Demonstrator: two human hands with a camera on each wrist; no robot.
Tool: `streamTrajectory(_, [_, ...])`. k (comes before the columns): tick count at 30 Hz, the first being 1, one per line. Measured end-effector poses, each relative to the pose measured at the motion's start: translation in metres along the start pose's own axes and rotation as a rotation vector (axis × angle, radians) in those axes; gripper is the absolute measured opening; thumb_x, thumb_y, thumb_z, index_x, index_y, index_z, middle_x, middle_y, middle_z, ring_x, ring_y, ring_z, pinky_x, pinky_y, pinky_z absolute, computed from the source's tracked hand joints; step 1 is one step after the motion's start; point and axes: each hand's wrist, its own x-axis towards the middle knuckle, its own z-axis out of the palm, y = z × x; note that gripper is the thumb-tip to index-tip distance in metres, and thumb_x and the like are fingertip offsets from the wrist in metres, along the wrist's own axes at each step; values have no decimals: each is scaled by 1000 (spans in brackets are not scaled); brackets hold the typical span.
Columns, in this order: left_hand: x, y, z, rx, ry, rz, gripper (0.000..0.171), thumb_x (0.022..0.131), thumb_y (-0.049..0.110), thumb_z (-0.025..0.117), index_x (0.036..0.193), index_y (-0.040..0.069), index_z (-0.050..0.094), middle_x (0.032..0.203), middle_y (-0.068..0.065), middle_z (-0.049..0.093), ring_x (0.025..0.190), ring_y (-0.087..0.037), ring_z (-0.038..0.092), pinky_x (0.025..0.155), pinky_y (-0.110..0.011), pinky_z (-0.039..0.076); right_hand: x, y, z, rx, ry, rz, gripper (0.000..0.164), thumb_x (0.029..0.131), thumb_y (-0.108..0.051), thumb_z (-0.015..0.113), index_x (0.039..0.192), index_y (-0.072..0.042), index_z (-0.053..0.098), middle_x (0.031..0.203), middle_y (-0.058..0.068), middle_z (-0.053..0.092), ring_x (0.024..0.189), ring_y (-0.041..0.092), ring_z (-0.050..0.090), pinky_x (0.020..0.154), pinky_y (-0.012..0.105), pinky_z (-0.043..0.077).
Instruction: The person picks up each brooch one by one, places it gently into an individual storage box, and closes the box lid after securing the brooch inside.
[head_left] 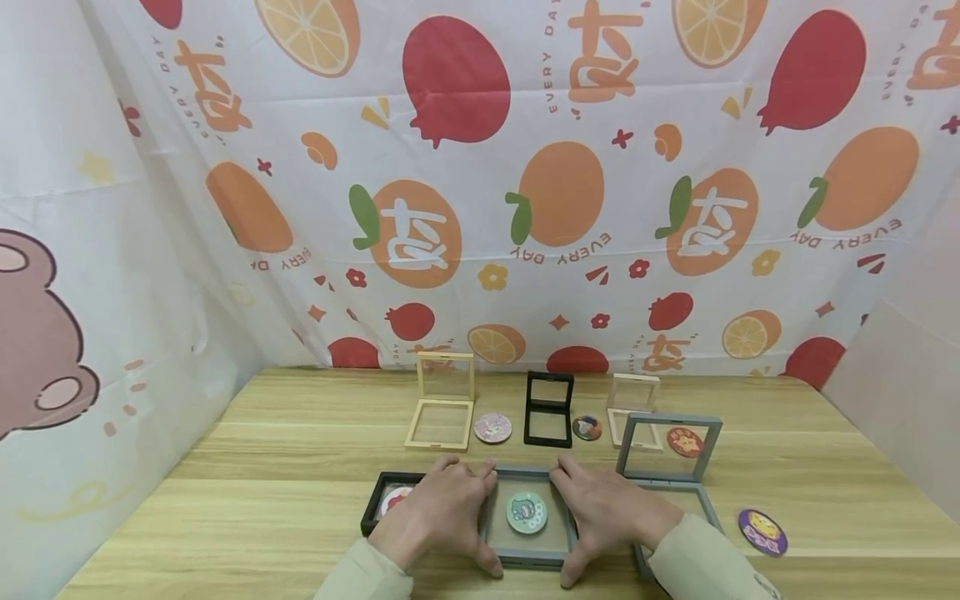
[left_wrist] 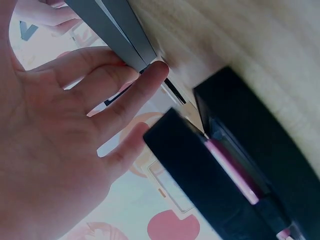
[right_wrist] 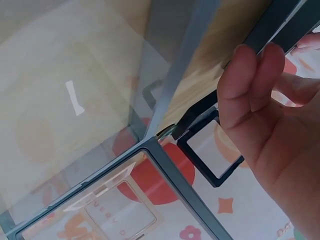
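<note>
Between both hands, a grey display frame (head_left: 532,557) lies shut on the wooden table, with a round green badge (head_left: 527,513) showing through its clear middle. My left hand (head_left: 450,510) grips its left side, thumb at the near corner and fingertips at the far one. On the opposite side, my right hand (head_left: 603,504) holds it the same way. Left of the left hand is a black frame (head_left: 371,504) with a badge inside, partly hidden by that hand; the left wrist view shows its dark edges (left_wrist: 255,125) parted. Beside the right forearm, a second grey frame (head_left: 675,418) stands unfolded.
Along the back stand unfolded frames: yellow (head_left: 445,402), black (head_left: 549,407) and pale pink (head_left: 635,379). A pink badge (head_left: 492,428) and a dark multicoloured badge (head_left: 587,427) lie among them. A red badge (head_left: 686,442) shows through the second grey frame's lid. A purple badge (head_left: 763,532) lies right.
</note>
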Motion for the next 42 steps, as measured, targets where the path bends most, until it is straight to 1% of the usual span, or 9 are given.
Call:
streamTrajectory(5, [0,-1,-1,-10,-2,-5,102,55,65,91,128,-2,66,135,-16,63,107,-24,67,105,-47,40,2,-2,0,5,-1,9,89,61,-53,94,123,-4,53,106,-4,40,75,8,44,71,25,47])
streamTrajectory(10, [-1,0,-2,-13,-5,-19,103,52,62,93,127,-3,66,136,-17,62,108,-25,66,106,-48,39,5,-7,1,-13,-14,47,94,59,-51,95,127,-2,52,110,-1,41,75,10,45,72,27,49])
streamTrajectory(16, [-1,2,-1,-11,12,-12,103,51,62,93,127,-3,66,135,-17,63,106,-25,67,106,-48,39,4,-9,3,-41,1,59,95,57,-49,96,125,-1,52,107,0,41,74,10,46,70,27,49])
streamTrajectory(22, [-1,2,0,-13,25,-4,104,51,63,93,126,-3,66,135,-17,63,108,-26,66,106,-49,39,3,-11,0,-38,-11,71,93,56,-47,97,124,-1,53,105,-2,40,74,9,45,71,26,49])
streamTrajectory(29, [1,1,0,-14,52,8,101,51,65,92,122,-2,67,132,-17,65,104,-27,67,103,-48,42,6,-9,-3,-33,-36,97,94,57,-45,98,127,-1,52,107,0,43,78,11,48,77,30,52])
streamTrajectory(33, [3,0,0,-31,36,-2,103,51,63,93,125,-4,66,135,-19,63,106,-29,67,103,-49,42,8,-6,-2,-20,-44,106,94,57,-46,97,127,-1,52,106,0,40,77,12,47,75,30,51])
streamTrajectory(35, [3,-1,0,-43,18,-15,105,52,61,94,129,-4,64,137,-20,61,108,-30,66,104,-49,41,9,-4,-1,-7,-44,101,94,58,-45,97,127,-1,52,106,0,39,76,12,47,74,29,50])
streamTrajectory(36, [3,-1,1,-45,11,-21,106,52,60,94,130,-4,63,138,-20,60,109,-30,66,104,-49,41,10,-1,1,-18,-40,86,93,59,-47,96,127,-1,51,106,1,40,76,12,47,73,31,50])
streamTrajectory(42, [3,-2,3,-56,6,-22,108,51,59,95,131,-5,62,138,-20,60,108,-29,66,104,-50,41,11,-1,3,-7,-46,97,99,59,-49,96,131,0,50,108,2,40,78,12,47,76,32,51])
